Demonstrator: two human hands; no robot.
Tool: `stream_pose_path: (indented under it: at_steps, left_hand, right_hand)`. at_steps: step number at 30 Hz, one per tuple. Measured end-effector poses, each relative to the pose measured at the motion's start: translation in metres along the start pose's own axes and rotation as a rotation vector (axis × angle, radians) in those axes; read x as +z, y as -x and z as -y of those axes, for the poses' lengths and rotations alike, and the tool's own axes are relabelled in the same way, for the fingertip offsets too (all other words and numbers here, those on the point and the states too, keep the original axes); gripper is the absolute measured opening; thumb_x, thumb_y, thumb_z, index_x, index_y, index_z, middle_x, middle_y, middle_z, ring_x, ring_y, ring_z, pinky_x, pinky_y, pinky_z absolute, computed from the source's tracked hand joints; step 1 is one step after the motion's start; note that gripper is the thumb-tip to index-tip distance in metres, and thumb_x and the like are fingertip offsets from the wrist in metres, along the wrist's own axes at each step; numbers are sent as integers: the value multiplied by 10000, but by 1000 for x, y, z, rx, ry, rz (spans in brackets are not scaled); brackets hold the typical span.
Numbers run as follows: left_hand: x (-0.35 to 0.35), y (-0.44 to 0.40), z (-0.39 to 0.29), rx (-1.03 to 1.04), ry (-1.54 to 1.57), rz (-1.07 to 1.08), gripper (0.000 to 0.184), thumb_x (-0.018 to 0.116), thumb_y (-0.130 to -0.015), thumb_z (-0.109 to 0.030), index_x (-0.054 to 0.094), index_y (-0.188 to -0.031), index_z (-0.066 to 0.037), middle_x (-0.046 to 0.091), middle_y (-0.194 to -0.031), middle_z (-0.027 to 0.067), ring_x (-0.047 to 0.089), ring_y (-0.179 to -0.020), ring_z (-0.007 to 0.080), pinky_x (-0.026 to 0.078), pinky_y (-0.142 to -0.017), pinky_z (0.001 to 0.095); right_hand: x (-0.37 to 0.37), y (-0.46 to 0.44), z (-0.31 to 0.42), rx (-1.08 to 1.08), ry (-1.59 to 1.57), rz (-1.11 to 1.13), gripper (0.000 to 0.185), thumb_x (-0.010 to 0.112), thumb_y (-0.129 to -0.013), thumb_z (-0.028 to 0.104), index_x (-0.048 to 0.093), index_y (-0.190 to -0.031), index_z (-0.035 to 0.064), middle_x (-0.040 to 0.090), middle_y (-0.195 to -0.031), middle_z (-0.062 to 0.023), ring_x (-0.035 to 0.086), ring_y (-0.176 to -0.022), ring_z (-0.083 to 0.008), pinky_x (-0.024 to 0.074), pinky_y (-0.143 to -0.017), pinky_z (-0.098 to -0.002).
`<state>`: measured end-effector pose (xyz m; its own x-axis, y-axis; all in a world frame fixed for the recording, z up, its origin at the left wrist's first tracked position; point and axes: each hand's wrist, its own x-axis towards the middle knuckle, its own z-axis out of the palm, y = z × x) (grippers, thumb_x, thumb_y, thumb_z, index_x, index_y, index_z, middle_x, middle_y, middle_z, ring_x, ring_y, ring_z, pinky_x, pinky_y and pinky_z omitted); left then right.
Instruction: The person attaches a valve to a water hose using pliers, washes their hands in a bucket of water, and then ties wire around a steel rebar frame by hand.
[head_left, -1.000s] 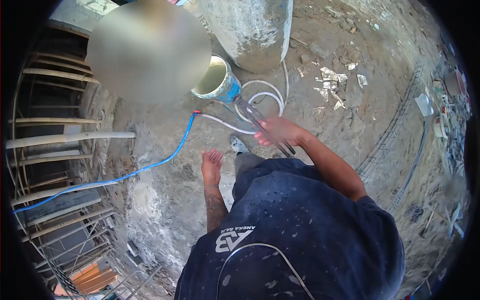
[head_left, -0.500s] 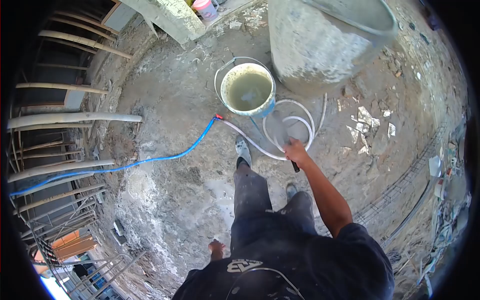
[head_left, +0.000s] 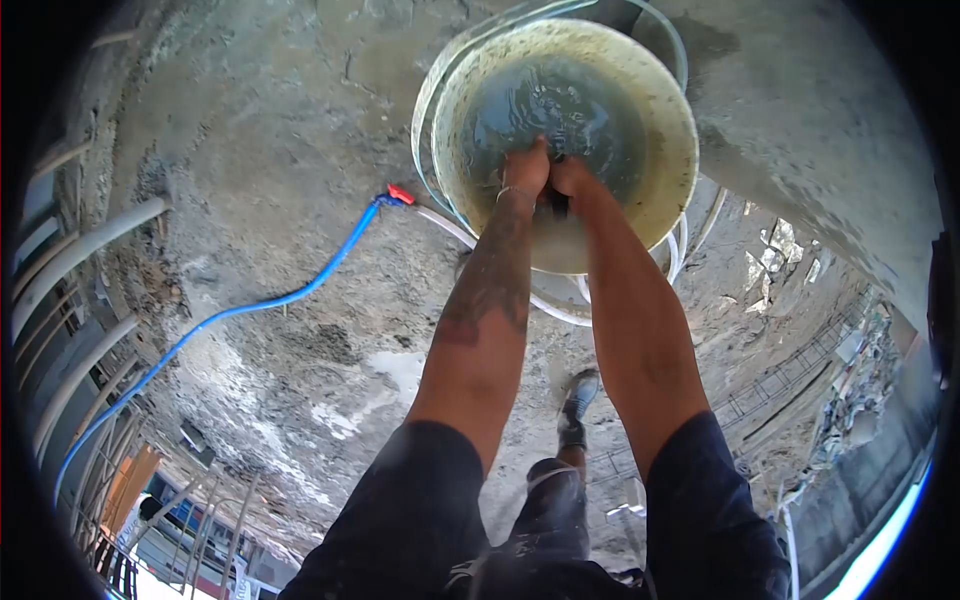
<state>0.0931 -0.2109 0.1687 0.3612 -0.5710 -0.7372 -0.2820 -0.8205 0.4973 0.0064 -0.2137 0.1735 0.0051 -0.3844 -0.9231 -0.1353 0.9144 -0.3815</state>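
A bucket point(head_left: 682, 150) of cloudy water point(head_left: 600, 110) stands in front of me, and both my hands are inside it, close together at the water. My right hand point(head_left: 572, 176) is closed around the black handle point(head_left: 558, 200) of a trowel, whose blade is hidden in the bucket. Right beside it, my left hand point(head_left: 527, 170) has its fingers curled in at the water. What those fingers hold, if anything, is hidden. Ripples spread over the water beyond the hands.
A blue hose point(head_left: 290, 298) with a red-handled valve point(head_left: 399, 194) crosses the rough ground on the left and joins a pale hose point(head_left: 447, 226) passing by the bucket. A large grey container point(head_left: 800, 110) stands at right. Bamboo poles point(head_left: 95, 245) line the left; broken pieces point(head_left: 772, 262) lie right.
I have come closer and bent over the bucket. My right hand has moved with the trowel from beside the hose coil into the bucket. My left hand has come up from my side into it.
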Motion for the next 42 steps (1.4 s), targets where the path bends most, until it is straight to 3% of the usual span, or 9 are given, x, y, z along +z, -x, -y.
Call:
stream_pose_path:
  at_steps: [6,11,15,27,31,34,35,39,42]
  left_hand:
    - [3,-19,4,-332,103,487,383,466,-824,-260,579,-981,71,599,-915,219,582,-790,262,449,-727,375]
    - [-3,-31,14,556,-861,531,260,466,-793,-127,614,-932,36,611,-927,185,600,-690,238,455,-536,382]
    - [-37,19,-31,-33,-52,596,144,478,-777,-61,561,-844,36,567,-737,138,553,-571,228,440,-465,377]
    - [-217,240,-36,-128,520,742,186,491,-887,-281,508,-934,-101,430,-670,-39,365,-505,57,312,-459,210]
    - [-281,248,52,-106,137,731,172,434,-912,-271,460,-926,-102,439,-650,1,443,-546,96,380,-488,243]
    - [-342,211,187,989,-1050,48,261,420,-885,-282,579,-832,-82,570,-625,55,551,-546,198,441,-474,392]
    - [-364,181,231,385,-1519,74,277,444,-848,-226,574,-935,3,596,-770,179,590,-800,302,466,-705,371]
    - [-195,219,175,822,-1568,195,265,436,-857,-235,575,-883,-11,584,-721,163,578,-728,292,466,-664,375]
    - [-109,258,146,1141,-1599,302,267,429,-866,-245,575,-831,-25,573,-672,148,565,-657,282,466,-623,380]
  right_hand:
    - [1,50,26,-64,667,377,262,607,-754,157,591,-976,18,615,-904,-82,579,-816,-195,474,-665,-353]
    - [-28,36,9,116,351,16,316,548,-817,254,564,-992,-9,609,-954,-104,576,-863,-248,472,-722,-424]
    - [-55,10,-17,-514,1206,-320,421,452,-857,353,608,-864,-38,617,-822,-209,594,-816,-361,466,-736,-425]
    - [-126,322,-70,-842,47,-223,277,524,-834,263,601,-988,46,584,-989,-202,558,-900,-297,422,-830,-335]
    - [-176,431,-258,238,981,-719,644,621,-704,459,482,-1170,37,379,-1293,-184,246,-1260,-344,166,-985,-576]
    - [-185,516,-378,213,133,-669,686,549,-719,572,473,-1188,76,520,-1138,-186,473,-1088,-342,255,-934,-577]
    - [-185,560,-384,282,234,-673,680,559,-718,558,470,-1192,78,525,-1131,-184,471,-1089,-343,283,-923,-564]
    - [-170,691,-460,161,4,-747,655,546,-745,533,472,-1180,50,534,-1128,-187,507,-1050,-325,351,-884,-523]
    - [-130,761,-521,-575,-1543,-595,684,544,-741,559,459,-1199,58,538,-1134,-163,506,-1052,-318,335,-912,-522]
